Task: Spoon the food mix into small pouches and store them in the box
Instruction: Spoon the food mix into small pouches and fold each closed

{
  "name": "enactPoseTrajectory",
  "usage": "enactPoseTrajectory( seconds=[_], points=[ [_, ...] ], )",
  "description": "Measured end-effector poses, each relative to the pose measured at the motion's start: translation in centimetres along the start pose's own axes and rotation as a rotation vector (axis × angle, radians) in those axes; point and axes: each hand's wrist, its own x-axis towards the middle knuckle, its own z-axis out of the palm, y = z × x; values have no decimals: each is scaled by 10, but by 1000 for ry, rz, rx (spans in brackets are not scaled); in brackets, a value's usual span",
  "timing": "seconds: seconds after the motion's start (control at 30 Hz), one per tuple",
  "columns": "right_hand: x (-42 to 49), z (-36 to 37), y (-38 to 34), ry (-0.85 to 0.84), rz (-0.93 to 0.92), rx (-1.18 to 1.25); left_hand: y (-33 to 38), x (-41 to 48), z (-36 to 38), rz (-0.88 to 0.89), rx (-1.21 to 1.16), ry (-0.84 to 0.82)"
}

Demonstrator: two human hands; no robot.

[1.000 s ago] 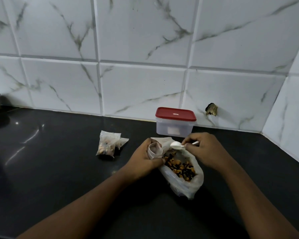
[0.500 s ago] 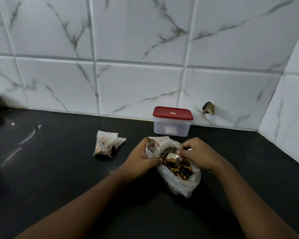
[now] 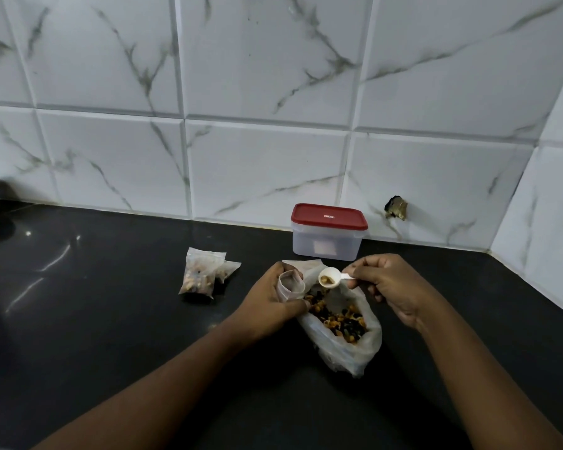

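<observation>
One small white plastic spoon [image 3: 333, 279], its bowl part-filled with brown and yellow pieces and held roughly level, hangs above the big bag's mouth, just at three o'clock of the pouch opening.

Right hand [image 3: 394, 287]: thumb and forefinger pinch the end of the spoon handle, and the other fingers are curled beneath.

One small clear plastic pouch [image 3: 290, 283] is gripped in the curled fingers of the left hand [image 3: 270, 303], with its mouth propped open.

One large crumpled clear plastic bag [image 3: 348, 352] lies on its side at five o'clock of the pouch, open and holding the loose dark and orange food mix [image 3: 342, 319].

Two filled clear pouches [image 3: 199, 276] lie together on the glossy black counter [image 3: 111, 319], at nine o'clock of the left hand and well apart from it.

One translucent rectangular plastic box with a red lid [image 3: 325, 245], lid on, stands at twelve o'clock against the white marble-veined wall tiles [image 3: 267, 164].

Hazards, as judged:
- **Narrow mouth:** the pouch opening looks scarcely wider than the spoon bowl, so an off-centre tip would scatter pieces onto the counter.
- **Soft film:** a slackened left grip could let the mouth fold shut mid-pour.
- **Unsupported bag:** a nudge from either wrist could roll it and spill mix.
- **Lidded box:** opening it needs a free hand, and both hands are occupied.
</observation>
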Motion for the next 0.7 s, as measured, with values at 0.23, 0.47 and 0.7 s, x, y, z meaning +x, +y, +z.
enactPoseTrajectory(
  seconds=[0.23,0.47,0.7],
  points=[
    [-14,29,-11,-175,-315,-207,-3,2,0,20,-29,1],
    [-12,22,-11,-93,-411,-258,-2,2,1,5,-39,7],
    [2,13,8,-49,-316,-702,-1,1,0,9,-16,9]
  ],
)
